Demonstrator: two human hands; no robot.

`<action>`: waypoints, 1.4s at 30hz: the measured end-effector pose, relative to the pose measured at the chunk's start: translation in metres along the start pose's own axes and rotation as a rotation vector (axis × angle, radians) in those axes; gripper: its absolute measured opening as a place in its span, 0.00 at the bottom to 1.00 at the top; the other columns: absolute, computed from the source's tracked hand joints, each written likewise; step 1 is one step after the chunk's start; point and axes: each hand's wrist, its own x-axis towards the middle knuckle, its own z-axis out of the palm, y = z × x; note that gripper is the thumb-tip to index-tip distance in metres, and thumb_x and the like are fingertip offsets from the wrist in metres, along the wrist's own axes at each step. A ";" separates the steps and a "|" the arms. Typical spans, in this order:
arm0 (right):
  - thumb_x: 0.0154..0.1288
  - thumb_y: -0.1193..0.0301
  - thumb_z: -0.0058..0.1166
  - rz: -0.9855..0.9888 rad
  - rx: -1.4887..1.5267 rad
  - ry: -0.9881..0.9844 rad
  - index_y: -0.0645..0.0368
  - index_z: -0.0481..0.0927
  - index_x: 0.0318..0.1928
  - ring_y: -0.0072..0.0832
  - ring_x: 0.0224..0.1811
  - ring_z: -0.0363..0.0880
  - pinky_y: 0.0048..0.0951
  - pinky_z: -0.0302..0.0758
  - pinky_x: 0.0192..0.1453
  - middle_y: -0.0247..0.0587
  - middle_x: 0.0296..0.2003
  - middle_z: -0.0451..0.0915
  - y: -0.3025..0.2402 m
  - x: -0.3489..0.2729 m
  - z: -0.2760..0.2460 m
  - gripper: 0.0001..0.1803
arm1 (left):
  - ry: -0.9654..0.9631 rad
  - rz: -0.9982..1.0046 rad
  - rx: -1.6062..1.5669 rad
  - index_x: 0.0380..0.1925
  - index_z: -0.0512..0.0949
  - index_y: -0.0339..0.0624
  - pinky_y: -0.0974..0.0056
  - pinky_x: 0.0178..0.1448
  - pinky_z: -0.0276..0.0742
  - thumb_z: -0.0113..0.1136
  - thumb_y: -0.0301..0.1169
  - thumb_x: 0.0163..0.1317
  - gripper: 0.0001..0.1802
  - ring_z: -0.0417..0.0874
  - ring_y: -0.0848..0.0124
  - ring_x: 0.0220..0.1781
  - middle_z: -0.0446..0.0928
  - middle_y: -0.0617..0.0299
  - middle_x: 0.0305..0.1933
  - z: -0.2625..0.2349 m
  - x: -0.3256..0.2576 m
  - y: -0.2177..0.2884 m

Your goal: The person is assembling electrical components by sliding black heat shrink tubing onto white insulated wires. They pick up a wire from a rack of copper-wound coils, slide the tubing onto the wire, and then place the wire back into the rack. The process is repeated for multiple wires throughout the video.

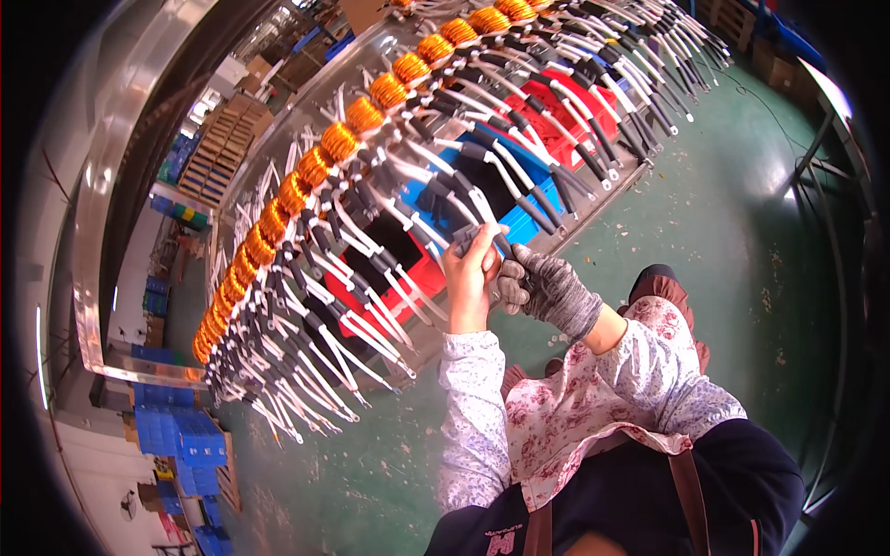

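A long row of copper-wound coils (339, 142) runs across the rack, with many white-sleeved leads (394, 167) hanging from them, black tubing (526, 206) around parts of each. My bare left hand (471, 278) is closed around the lower part of one lead, thumb and fingers pinching it. Close beside it on the right, my right hand (556, 289) wears a grey knitted glove. Its fingers are curled at the black-sleeved end of the same lead. The lead's tip is mostly hidden between both hands.
Below the leads, a blue bin (538, 176) and red bins (565, 111) stand on a metal cart (603, 190). A metal frame post (93, 250) rises at the left. Stacked blue crates (185, 435) stand at the lower left, pallets (222, 148) farther back. The floor (732, 278) is green.
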 end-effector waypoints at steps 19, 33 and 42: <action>0.64 0.60 0.55 -0.501 -0.936 0.090 0.63 0.72 0.56 0.24 0.49 0.73 0.29 0.69 0.55 0.38 0.45 0.78 0.006 -0.047 -0.011 0.25 | -0.192 0.008 0.202 0.29 0.74 0.38 0.76 0.14 0.53 0.34 0.51 0.71 0.29 0.66 0.80 0.12 0.69 0.66 0.14 -0.005 -0.056 -0.017; 0.69 0.57 0.46 -0.661 -0.430 0.183 0.60 0.71 0.42 0.23 0.28 0.78 0.20 0.75 0.28 0.35 0.24 0.78 -0.011 -0.050 -0.008 0.17 | -0.070 0.179 0.288 0.30 0.73 0.34 0.75 0.18 0.61 0.45 0.39 0.70 0.19 0.71 0.78 0.15 0.72 0.61 0.17 -0.004 -0.044 0.009; 0.68 0.55 0.47 -0.188 -0.671 0.206 0.57 0.76 0.46 0.13 0.17 0.67 0.14 0.61 0.19 0.26 0.18 0.71 0.009 -0.041 -0.034 0.18 | -0.114 0.060 0.258 0.40 0.75 0.37 0.77 0.17 0.55 0.50 0.43 0.67 0.18 0.63 0.83 0.13 0.66 0.70 0.15 -0.018 0.026 -0.022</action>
